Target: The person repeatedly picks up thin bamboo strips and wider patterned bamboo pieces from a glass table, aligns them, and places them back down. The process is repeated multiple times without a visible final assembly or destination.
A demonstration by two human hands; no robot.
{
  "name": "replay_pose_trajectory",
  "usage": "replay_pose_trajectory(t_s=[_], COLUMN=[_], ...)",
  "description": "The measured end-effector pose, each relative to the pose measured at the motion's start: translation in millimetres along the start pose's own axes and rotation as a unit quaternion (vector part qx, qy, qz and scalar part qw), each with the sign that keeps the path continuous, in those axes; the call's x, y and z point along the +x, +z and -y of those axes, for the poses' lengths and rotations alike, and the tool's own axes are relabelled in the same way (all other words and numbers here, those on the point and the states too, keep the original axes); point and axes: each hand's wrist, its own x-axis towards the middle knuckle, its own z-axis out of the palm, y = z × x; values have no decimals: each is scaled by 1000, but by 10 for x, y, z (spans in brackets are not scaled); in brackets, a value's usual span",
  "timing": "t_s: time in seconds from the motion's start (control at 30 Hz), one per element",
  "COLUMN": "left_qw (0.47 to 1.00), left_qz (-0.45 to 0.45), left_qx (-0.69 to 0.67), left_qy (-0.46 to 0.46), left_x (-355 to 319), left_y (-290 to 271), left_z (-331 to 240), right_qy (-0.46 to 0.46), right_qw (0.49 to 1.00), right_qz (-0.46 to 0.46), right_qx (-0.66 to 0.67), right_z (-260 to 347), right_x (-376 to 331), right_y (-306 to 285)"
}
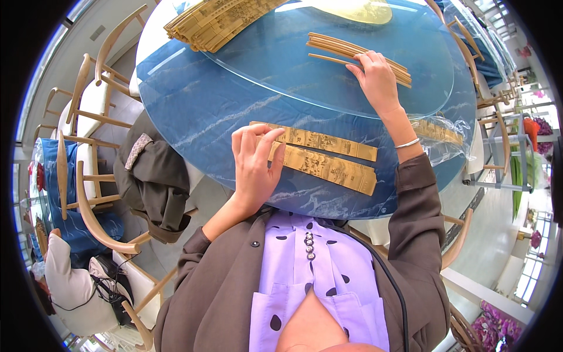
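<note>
Two flat golden strips [319, 154] with fine printed pattern lie side by side at the centre of the frame, on the blue marbled table [193, 111]. Their left ends are hidden under the left hand [255, 167], which is laid on them with fingers curled, pressing rather than gripping. In the upper right, the right hand [377, 76] rests with loose, spread fingers on a bundle of thin bamboo slats [352, 51]; their number cannot be counted. More golden pieces [437, 132] are partly hidden behind the right forearm, inside clear plastic wrap. A larger stack of slats [211, 23] is cut off at the upper edge. Four wooden chairs [88, 105] are seen at the left.
</note>
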Motion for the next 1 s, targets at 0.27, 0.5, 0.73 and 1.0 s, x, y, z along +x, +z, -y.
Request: replay_pose_trajectory(t_s=[0.27, 0.5, 0.73, 1.0], left_qw=[997, 998, 997, 998], left_qz=[32, 25, 28, 23], left_qx=[-11, -7, -4, -2], left_qy=[65, 63, 68, 62], left_x=[64, 27, 11, 4], left_y=[57, 113, 117, 108], left_z=[-67, -41, -21, -17], right_qy=[-24, -37, -113, -136], right_qw=[999, 998, 990, 985], right_qz=[-20, 16, 75, 76], right_qx=[14, 39, 28, -71], right_z=[17, 54, 103, 99], right_x=[-17, -24, -55, -155], right_y=[23, -61, -107, -65])
